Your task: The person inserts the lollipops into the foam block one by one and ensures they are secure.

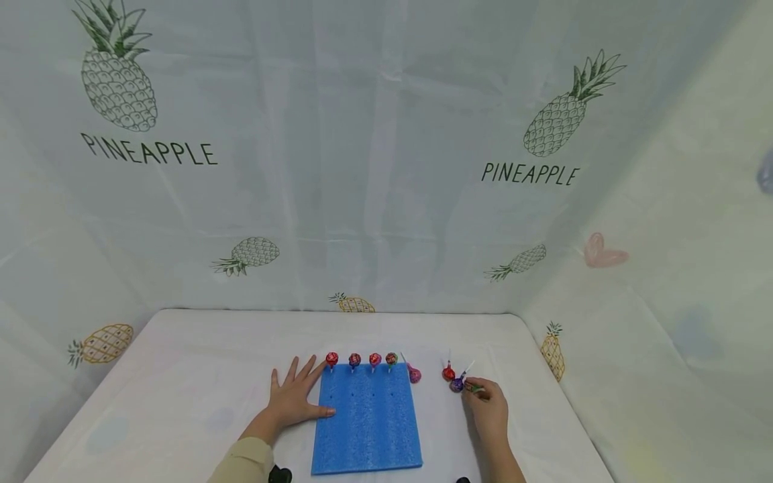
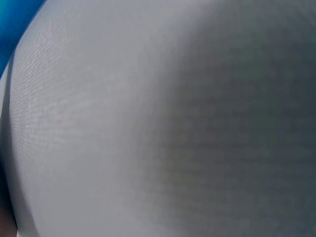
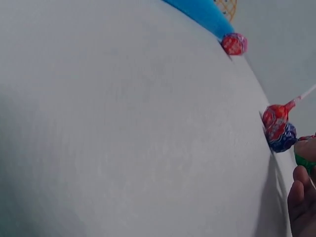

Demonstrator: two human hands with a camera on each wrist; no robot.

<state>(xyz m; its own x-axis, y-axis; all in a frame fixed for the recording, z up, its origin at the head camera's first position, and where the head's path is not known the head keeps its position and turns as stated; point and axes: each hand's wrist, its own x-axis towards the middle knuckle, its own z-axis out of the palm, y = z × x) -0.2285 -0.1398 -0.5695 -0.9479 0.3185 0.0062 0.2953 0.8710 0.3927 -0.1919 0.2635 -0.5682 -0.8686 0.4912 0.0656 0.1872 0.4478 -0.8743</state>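
A blue foam board lies on the table, with several wrapped lollipops standing in a row along its far edge. My left hand is spread flat at the board's left side, its thumb resting on the board. To the right, my right hand pinches a lollipop with a green wrapper, partly hidden by the fingers. Right beside those fingers lie a purple-blue lollipop and a red lollipop. A pink lollipop lies by the board's far right corner.
The white table meets a hanging pineapple-print cloth at the back and sides. Small dark objects sit at the near edge. The left wrist view shows mostly blurred tabletop and a corner of the board.
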